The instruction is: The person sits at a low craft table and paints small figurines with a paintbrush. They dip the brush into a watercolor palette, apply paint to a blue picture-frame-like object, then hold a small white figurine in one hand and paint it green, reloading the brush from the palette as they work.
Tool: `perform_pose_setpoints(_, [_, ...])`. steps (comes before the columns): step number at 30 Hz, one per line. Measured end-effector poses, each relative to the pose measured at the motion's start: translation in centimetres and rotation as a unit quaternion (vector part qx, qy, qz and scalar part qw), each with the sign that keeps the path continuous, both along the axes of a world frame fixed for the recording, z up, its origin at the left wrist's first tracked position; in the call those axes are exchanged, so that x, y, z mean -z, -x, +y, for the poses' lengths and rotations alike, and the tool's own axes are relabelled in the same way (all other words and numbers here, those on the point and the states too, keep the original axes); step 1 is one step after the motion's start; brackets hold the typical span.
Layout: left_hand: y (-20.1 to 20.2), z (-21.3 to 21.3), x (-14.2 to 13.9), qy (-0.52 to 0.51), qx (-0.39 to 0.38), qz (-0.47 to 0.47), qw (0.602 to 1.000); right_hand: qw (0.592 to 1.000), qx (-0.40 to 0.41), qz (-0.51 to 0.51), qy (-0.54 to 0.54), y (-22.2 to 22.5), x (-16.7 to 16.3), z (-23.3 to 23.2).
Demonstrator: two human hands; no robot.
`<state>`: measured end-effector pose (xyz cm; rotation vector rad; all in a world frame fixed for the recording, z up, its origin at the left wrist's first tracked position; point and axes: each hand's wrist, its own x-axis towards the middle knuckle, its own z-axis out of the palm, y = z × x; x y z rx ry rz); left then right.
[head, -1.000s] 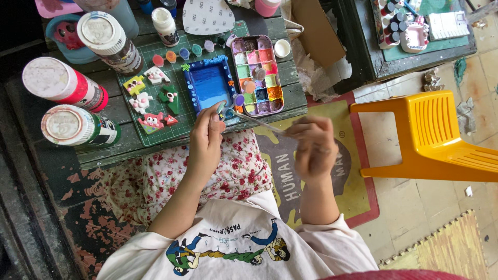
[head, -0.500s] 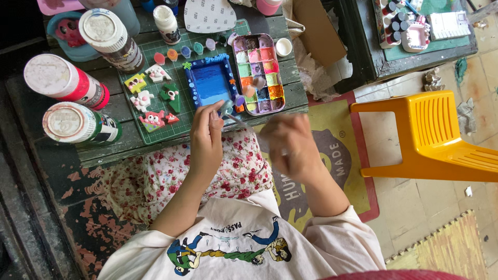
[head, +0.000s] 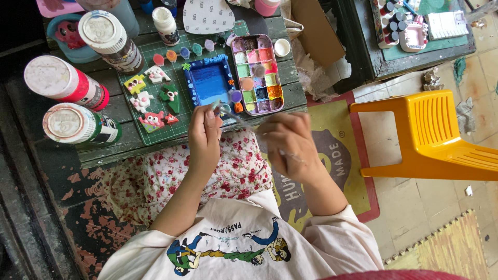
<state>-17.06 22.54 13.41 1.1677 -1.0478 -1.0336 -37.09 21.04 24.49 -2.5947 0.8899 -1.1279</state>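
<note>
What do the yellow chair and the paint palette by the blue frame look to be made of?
The yellow chair looks like moulded plastic: glossy, one solid colour, ribbed seat. The paint palette seems to be translucent plastic with shallow square wells, though paint stains cover most of it.

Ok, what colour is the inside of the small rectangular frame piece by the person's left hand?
Blue, shading lighter toward the bottom, on the frame piece near the left hand; head view shows it best.
</note>
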Motion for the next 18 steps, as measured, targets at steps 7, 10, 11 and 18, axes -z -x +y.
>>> perform_pose_setpoints(7, [-0.1, 0.2, -0.3, 0.043, -0.016, -0.058, 0.997, 0.996, -0.009, 0.062, 0.059, -0.3, -0.5, -0.1])
perform_pose_setpoints(10, [-0.2, 0.0, -0.7, 0.120, -0.049, -0.152, 0.980, 0.992, -0.029, 0.104, 0.064, -0.6, -0.1, 0.2])
perform_pose_setpoints(11, [-0.1, 0.0, -0.7, 0.117, -0.048, -0.161, 0.979, 0.991, -0.032, 0.115, 0.058, -0.6, 0.1, 0.4])
perform_pose_setpoints(18, [-0.4, -0.3, 0.6, -0.032, -0.029, 0.006, 0.999, 0.929, 0.056, -0.291, -0.223, -1.1, 4.0, -1.0])
